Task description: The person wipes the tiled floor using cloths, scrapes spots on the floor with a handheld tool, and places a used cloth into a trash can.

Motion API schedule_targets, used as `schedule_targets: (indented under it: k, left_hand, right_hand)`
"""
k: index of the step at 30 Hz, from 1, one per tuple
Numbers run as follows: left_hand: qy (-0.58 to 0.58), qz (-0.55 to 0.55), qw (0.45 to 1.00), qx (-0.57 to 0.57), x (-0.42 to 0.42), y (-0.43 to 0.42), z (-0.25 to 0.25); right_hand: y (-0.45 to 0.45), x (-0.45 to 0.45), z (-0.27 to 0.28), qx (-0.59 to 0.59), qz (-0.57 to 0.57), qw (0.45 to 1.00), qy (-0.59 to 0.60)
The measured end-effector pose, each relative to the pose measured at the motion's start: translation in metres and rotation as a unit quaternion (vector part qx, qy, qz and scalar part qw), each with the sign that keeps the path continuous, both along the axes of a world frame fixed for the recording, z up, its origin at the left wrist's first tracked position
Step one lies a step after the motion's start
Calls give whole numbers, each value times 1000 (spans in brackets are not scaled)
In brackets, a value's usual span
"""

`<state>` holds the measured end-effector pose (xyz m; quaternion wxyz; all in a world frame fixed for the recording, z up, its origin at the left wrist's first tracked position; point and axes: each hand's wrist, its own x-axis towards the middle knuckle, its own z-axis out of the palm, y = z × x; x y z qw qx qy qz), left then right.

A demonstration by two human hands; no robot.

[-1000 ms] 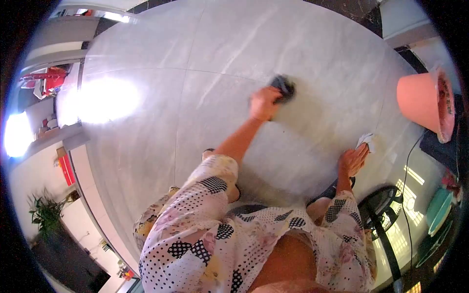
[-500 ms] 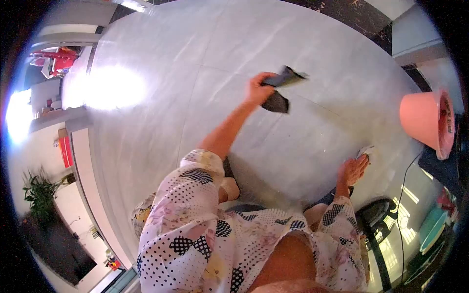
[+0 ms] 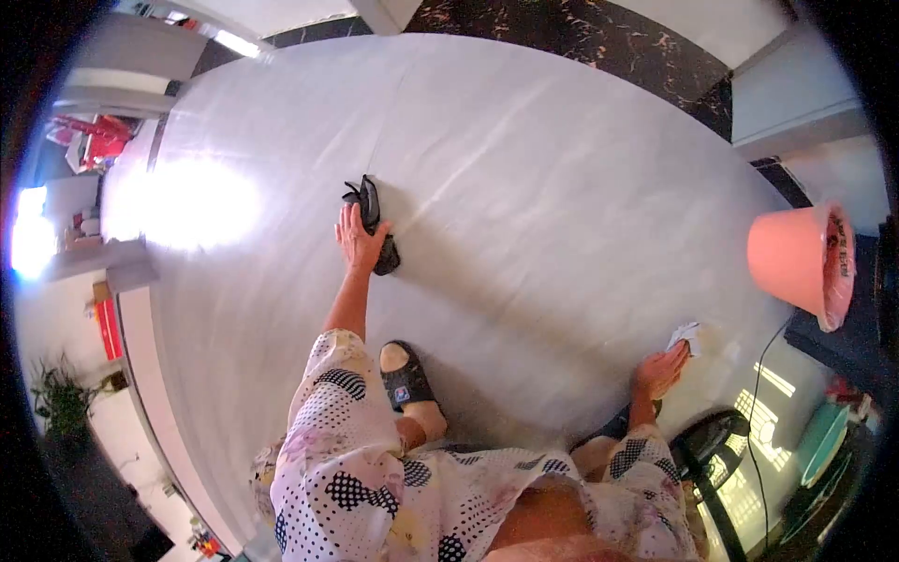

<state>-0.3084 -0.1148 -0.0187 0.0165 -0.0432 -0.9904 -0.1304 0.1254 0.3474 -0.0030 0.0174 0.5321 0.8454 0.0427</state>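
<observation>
A dark grey and black cloth, bunched up, lies on the pale floor at left of centre. My left hand rests over it, fingers forward and thumb out to the side, gripping it against the floor. Over on the right, my right hand is low at the floor with its fingers together. At its fingertips is a crumpled white piece, like a tissue or rag; the hand partly hides it. A black slipper is on my foot between the hands.
A pink bucket-like bin stands at the right, by a dark base. A thin black cable runs along the floor near it. A black round-framed object sits beside my right arm. Marble edging borders the floor's far side.
My left hand has swung left with the dark cloth, from above the middle of the floor down onto it. My right hand stays near the same spot with the white piece.
</observation>
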Motion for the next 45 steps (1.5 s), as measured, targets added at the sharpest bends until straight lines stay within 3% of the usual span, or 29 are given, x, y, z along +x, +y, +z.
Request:
schedule_targets:
  k: [5,10,15,18,20,23,26,29,30,32,35,36,37,38,40,43,45]
  left_hand:
    - [61,-27,997,42,-73,46,-12]
    - [34,-122,979,159,-105,183,-8]
    - [-30,-319,917,239,-33,327,6]
    - [-4,-408,879,247,39,375,-1]
    - [-45,-451,852,261,79,388,5]
    - [-243,-457,802,297,115,391,30]
    - [-393,-342,765,380,137,376,62]
    - [-358,-277,763,462,132,336,72]
    - [-336,-215,785,474,127,318,86]
    - [-252,-131,803,524,96,271,49]
    - [-142,-19,855,499,42,173,22]
    - [-99,8,848,520,34,148,30]
    - [-9,15,909,416,21,114,22]
    - [36,11,912,407,9,74,-3]
    - [-15,166,902,398,-4,17,-34]
    - [-54,201,961,185,9,27,-15]
    - [-11,122,986,113,-5,42,-19]
  right_hand:
    - [-1,9,-6,3,17,1000,-22]
    - [-2,1,-1,-51,-18,997,-53]
    - [-6,-11,20,-82,-39,993,-76]
    - [-4,-3,11,-62,-18,997,-48]
    - [-2,0,12,-69,-12,997,-23]
    - [-4,-3,20,-89,-14,996,9]
    - [-1,0,14,-70,1,997,31]
    - [-1,3,14,-57,16,997,45]
    - [-1,0,20,-60,17,997,48]
    - [6,-2,20,-54,22,997,56]
    - [29,-10,14,-38,40,995,80]
    - [43,-17,25,-37,54,993,95]
    - [56,-23,30,-37,67,991,108]
    - [70,-29,29,-38,59,991,112]
    - [98,-42,25,-40,46,991,120]
    - [110,-59,13,7,37,992,122]
    - [110,-62,9,22,34,992,119]
